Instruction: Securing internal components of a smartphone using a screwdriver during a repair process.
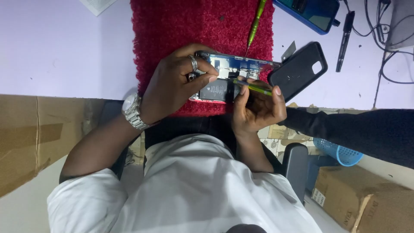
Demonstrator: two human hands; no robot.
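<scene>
Our left hand [174, 84] grips the opened phone [230, 77] at the red mat's [172, 26] near edge; right hand [258, 108] pinches a green screwdriver [252, 87] on it.

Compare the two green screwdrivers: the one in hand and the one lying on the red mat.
The held screwdriver is pinched in the right hand, lying nearly level, tip on the opened phone. The loose screwdriver lies untouched on the red mat, running steeply up the frame. Both are slim and yellow-green.
</scene>
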